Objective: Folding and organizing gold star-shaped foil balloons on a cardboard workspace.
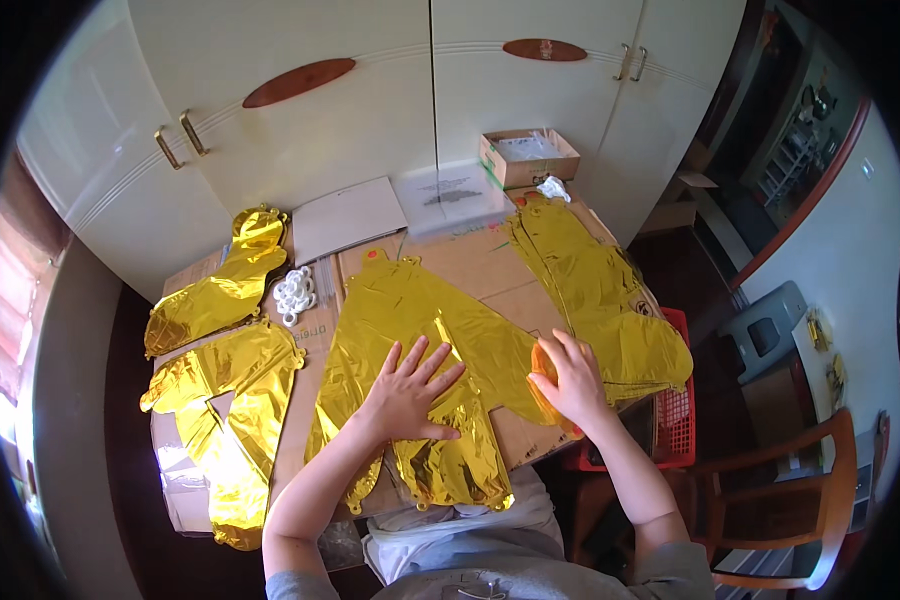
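Note:
A large flat gold foil balloon (pixel 390 320) lies across the middle of the cardboard-covered table. My left hand (pixel 410 395) rests palm down on its near part, fingers spread. At the balloon's right end my right hand (pixel 573 382) is closed on an orange, flat, folded-looking piece (pixel 543 380); its kind is hard to make out. More flat gold foil balloons lie around: one at the back left (pixel 220 285), one at the near left (pixel 235 410) hanging over the edge, and one at the right (pixel 600 300).
White rings (pixel 294 292) lie heaped between the balloons. At the back are a grey-white board (pixel 348 218), a clear plastic sheet (pixel 450 200) and an open carton (pixel 530 172). A red basket (pixel 677 420) and a wooden chair (pixel 830 500) stand at the right.

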`<state>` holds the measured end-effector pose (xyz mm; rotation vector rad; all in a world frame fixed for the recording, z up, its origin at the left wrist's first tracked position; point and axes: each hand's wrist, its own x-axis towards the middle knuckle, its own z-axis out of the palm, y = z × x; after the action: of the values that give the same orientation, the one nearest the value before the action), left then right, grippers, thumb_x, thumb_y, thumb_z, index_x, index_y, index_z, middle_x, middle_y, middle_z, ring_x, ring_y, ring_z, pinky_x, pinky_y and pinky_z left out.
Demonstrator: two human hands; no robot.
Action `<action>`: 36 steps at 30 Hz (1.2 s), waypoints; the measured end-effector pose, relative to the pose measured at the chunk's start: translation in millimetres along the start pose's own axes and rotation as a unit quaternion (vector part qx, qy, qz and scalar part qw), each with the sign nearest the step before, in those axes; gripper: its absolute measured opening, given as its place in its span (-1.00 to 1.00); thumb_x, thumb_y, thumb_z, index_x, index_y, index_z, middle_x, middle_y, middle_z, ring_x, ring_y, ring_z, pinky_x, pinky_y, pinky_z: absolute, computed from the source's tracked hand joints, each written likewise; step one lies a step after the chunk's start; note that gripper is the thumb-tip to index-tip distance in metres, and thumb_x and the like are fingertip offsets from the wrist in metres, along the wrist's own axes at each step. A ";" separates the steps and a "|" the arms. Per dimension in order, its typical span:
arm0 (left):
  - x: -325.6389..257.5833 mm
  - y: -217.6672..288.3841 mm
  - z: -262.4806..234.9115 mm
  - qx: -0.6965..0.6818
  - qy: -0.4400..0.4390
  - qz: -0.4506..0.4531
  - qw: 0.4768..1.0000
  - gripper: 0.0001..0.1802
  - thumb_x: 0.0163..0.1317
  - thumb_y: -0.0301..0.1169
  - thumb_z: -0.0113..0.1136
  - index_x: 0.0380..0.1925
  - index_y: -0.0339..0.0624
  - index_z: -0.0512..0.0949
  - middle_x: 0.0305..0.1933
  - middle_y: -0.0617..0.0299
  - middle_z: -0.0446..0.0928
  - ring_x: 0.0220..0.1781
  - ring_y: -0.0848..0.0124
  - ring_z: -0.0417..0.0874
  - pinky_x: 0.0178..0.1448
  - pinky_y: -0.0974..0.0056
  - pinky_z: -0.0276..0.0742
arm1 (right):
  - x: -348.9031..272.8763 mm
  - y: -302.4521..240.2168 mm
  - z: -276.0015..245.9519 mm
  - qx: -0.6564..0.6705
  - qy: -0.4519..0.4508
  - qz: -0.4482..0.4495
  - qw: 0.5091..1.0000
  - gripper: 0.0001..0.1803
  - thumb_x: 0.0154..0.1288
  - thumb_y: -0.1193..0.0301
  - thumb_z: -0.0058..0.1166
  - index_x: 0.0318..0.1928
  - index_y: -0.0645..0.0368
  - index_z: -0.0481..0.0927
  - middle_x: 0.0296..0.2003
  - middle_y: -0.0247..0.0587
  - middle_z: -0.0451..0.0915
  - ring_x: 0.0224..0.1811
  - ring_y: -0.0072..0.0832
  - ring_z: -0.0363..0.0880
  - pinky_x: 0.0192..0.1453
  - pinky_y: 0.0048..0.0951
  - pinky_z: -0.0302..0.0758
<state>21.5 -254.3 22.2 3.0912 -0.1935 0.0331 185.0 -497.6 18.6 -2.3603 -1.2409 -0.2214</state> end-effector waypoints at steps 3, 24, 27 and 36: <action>-1.1 1.5 -1.2 0.002 -0.002 -0.001 1.000 0.14 -0.16 0.56 -0.09 0.39 0.17 0.08 0.47 0.08 0.02 0.50 -0.01 -0.10 0.46 -0.21 -0.24 | -5.1 5.4 -0.4 0.007 0.013 0.040 0.999 -0.31 -0.01 0.34 0.33 0.15 0.16 0.35 0.00 0.00 0.41 0.08 -0.04 0.40 0.08 -0.19 0.42; -7.2 -19.9 28.3 -0.066 -0.010 -0.006 0.998 0.18 -0.31 0.07 0.32 0.33 -0.29 0.09 0.46 -0.21 -0.16 0.52 -0.04 -0.33 0.51 -0.13 -0.39 | -18.7 -148.3 42.4 0.286 0.011 -0.076 0.955 -0.66 0.18 0.48 0.14 -0.01 0.15 0.47 -0.32 -0.15 0.57 -0.37 -0.25 0.60 -0.30 -0.33 0.56; -7.9 -16.8 27.1 -0.103 0.034 -0.024 0.994 0.27 -0.39 -0.12 0.39 0.34 -0.44 -0.04 0.46 -0.24 -0.24 0.52 -0.05 -0.41 0.51 -0.12 -0.46 | -21.8 -148.3 49.0 0.286 -0.030 -0.061 0.956 -0.69 0.22 0.49 0.06 -0.01 0.20 0.45 -0.28 -0.08 0.57 -0.32 -0.18 0.60 -0.22 -0.28 0.55; -8.3 -7.2 4.5 -0.119 0.030 -0.103 0.987 0.32 -0.39 -0.23 0.40 0.34 -0.52 -0.18 0.46 -0.26 -0.26 0.51 -0.08 -0.45 0.50 -0.13 -0.49 | -23.4 -143.6 54.4 0.371 -0.025 -0.004 0.928 -0.68 0.19 0.48 0.11 -0.03 0.20 0.45 -0.31 -0.07 0.59 -0.36 -0.22 0.61 -0.28 -0.32 0.53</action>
<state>14.2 -246.3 17.1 2.8498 0.1172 0.0896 51.1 -419.5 9.0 -1.7036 -1.0968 0.2709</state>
